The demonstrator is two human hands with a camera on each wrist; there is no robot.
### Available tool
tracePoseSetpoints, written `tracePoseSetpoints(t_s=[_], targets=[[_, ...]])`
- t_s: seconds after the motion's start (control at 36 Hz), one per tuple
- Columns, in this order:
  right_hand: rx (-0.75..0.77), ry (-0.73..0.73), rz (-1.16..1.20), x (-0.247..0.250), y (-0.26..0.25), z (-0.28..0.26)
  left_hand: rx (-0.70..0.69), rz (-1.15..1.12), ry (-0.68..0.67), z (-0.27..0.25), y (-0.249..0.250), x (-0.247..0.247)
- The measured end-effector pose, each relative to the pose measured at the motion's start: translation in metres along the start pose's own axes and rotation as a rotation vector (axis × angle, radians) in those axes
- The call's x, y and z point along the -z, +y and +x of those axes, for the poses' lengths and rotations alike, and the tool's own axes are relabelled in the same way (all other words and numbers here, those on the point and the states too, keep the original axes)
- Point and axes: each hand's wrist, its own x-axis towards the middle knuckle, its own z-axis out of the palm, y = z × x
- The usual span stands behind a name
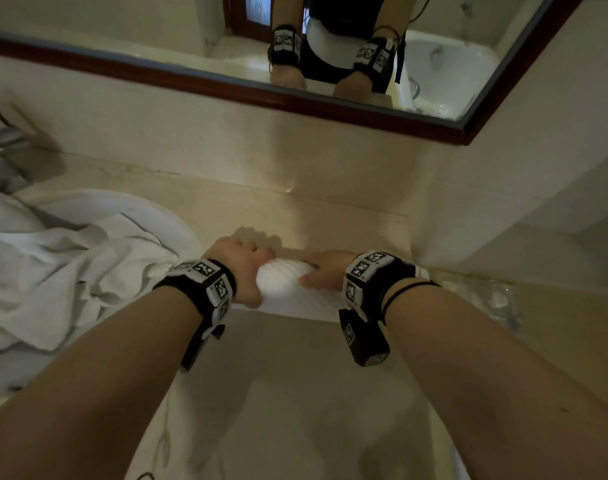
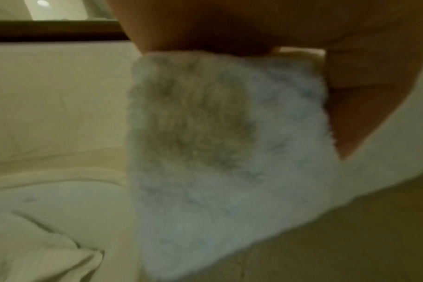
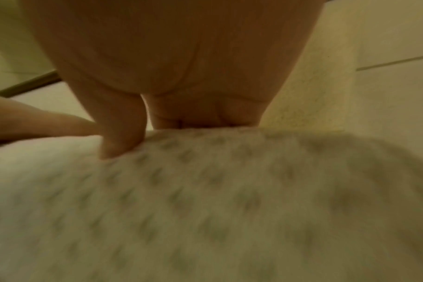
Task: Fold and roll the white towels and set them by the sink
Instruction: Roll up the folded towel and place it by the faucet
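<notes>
A small white textured towel (image 1: 288, 285) lies on the beige counter, partly rolled into a thick cylinder. My left hand (image 1: 247, 268) grips the roll's left end, fingers curled over its far side. The left wrist view shows that fluffy rolled end (image 2: 217, 152) under my palm. My right hand (image 1: 325, 271) holds the roll's right part, thumb on the near side and fingers curled over the top (image 3: 118, 137). The towel's flat unrolled part (image 1: 306, 306) stretches toward me. Several crumpled white towels (image 1: 60, 271) lie heaped in the sink at the left.
The sink rim (image 1: 178, 216) curves just left of my hands, with a chrome faucet (image 1: 1, 147) at the far left. A framed mirror (image 1: 364, 109) hangs above the backsplash. A clear glass tray (image 1: 492, 299) sits to the right. A wall corner (image 1: 503, 244) closes the counter's right side.
</notes>
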Motion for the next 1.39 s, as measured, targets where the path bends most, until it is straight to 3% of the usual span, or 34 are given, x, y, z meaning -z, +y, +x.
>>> tracePoseSetpoints(t_s=[0.14,0.22,0.33,0.47,0.61,0.75,1.06,1.19,1.39], targets=[[0.063,0.328,-0.142,-0.028,-0.011,-0.016,0.063,-0.61,-0.312,-0.011,-0.013,-0.007],[0.13,0.328,-0.342,-0.055,-0.013,-0.025,0.05,-0.761,-0.321,-0.021,-0.018,-0.019],[0.1,0.333,-0.421,-0.063,-0.015,-0.028,0.011,-0.53,-0.234,-0.033,-0.015,-0.022],[0.034,0.356,-0.311,-0.064,-0.027,-0.029,-0.058,-0.104,0.077,-0.054,-0.007,-0.035],[-0.042,0.13,-0.135,-0.065,-0.042,-0.022,-0.091,0.072,0.012,-0.075,-0.013,-0.045],[-0.038,0.105,-0.051,-0.076,-0.049,-0.031,-0.115,0.156,0.019,-0.083,-0.014,-0.05],[-0.058,0.39,-0.139,-0.082,-0.088,-0.066,-0.128,0.195,0.107,-0.107,-0.029,-0.038],[0.003,0.547,-0.179,-0.057,-0.123,-0.089,-0.084,0.264,0.242,-0.144,-0.055,-0.003],[0.092,0.691,-0.262,-0.042,-0.178,-0.118,0.055,0.296,0.334,-0.211,-0.082,0.02]])
